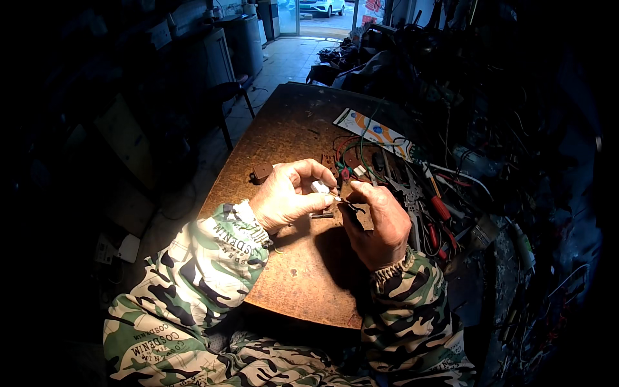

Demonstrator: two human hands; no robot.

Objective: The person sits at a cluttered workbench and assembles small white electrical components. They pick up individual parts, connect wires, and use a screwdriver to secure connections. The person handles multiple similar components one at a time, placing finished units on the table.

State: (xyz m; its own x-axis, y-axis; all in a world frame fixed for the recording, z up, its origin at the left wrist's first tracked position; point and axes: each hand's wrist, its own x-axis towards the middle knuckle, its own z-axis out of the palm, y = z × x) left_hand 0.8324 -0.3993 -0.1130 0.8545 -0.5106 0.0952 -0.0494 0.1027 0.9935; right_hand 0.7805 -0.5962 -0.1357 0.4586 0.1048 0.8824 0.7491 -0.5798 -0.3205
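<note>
Over the middle of the wooden table, my left hand [291,193] is closed, thumb and fingertips pinching a small white plastic piece [319,186]. My right hand [382,222] faces it from the right, its thumb and fingers closed around a thin dark piece [354,208] whose kind I cannot make out. The two sets of fingertips nearly meet, and a fine light-coloured strand appears between them. Just left of my left hand sits a small brown block [261,173]. A short dark bar [321,215] lies on the table beneath the fingers.
The brown tabletop [290,284] narrows away from me. Beyond my hands are thin red and green wires [345,161], a small white block [359,171] and a printed card strip [374,132]. Red-handled tools [440,208] and tangled cables crowd the right side. A dark stool [225,93] stands left.
</note>
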